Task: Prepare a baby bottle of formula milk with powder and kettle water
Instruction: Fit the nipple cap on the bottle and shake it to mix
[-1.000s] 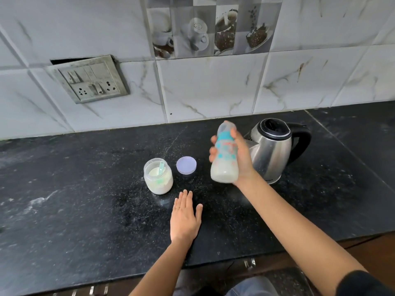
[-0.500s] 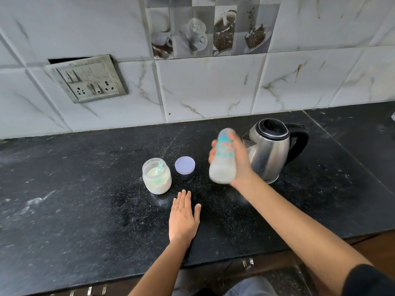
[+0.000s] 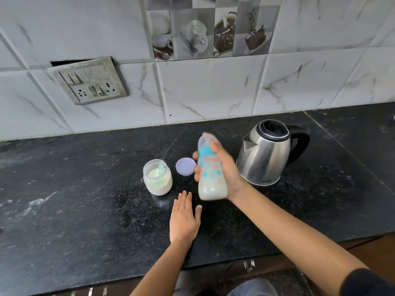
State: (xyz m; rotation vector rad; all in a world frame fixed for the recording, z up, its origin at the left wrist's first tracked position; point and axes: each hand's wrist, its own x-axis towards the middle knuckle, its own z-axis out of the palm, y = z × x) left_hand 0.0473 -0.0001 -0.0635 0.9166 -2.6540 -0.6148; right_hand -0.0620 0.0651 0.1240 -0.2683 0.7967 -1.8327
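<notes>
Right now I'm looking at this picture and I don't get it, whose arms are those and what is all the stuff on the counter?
There is no machine: the camera sits on a person's head, looking down at their own two arms. The right hand grips a baby bottle with milky liquid in the bottom, lifted off the black counter; it looks blurred. The left hand lies flat and empty on the counter. Behind it stands an open jar of white powder with a scoop inside, its lid lying beside it. At the right is a steel kettle.
</notes>
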